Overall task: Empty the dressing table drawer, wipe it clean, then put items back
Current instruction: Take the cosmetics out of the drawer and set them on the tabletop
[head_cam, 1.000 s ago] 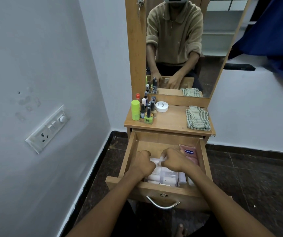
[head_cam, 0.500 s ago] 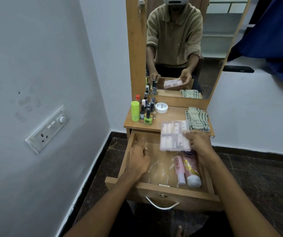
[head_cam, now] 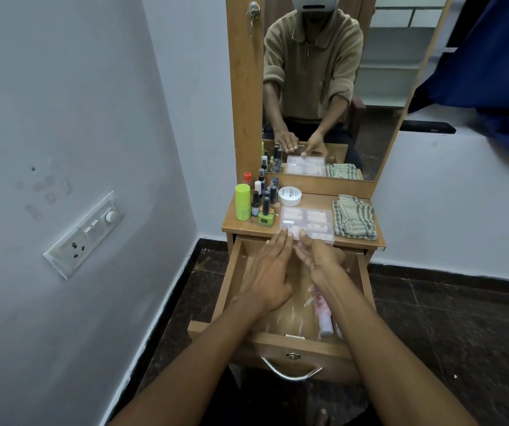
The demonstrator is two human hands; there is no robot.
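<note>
Drawer (head_cam: 231, 281) of the dressing table stands pulled fully out below the tabletop (head_cam: 308, 201), and the emptying step is in hand. A clear plastic case (head_cam: 307, 224) of small pale items lies flat on the tabletop, between the cluster of small bottles (head_cam: 264, 201) and the folded checked cloth (head_cam: 354, 221), with a round white jar (head_cam: 290, 196) just behind it. The left hand (head_cam: 270, 272) reaches forward with fingers straight and spread flat, its fingertips touching the near edge of the case; it grips nothing. The right hand (head_cam: 319, 256) is likewise open, fingertips at the same near edge, holding nothing; the case appears set down and merely steadied or nudged into place. Inside the drawer a pink tube (head_cam: 323, 315) lies along the right wall, partly hidden by the right forearm, and small pale scraps are scattered over the drawer floor; whether a second tube lies under the arm cannot be told. Judged from this, emptying is incomplete. The next move calls for both hands to leave the case, return into the drawer, and lift out the tube and loose scraps before the cloth is taken up for wiping.
</note>
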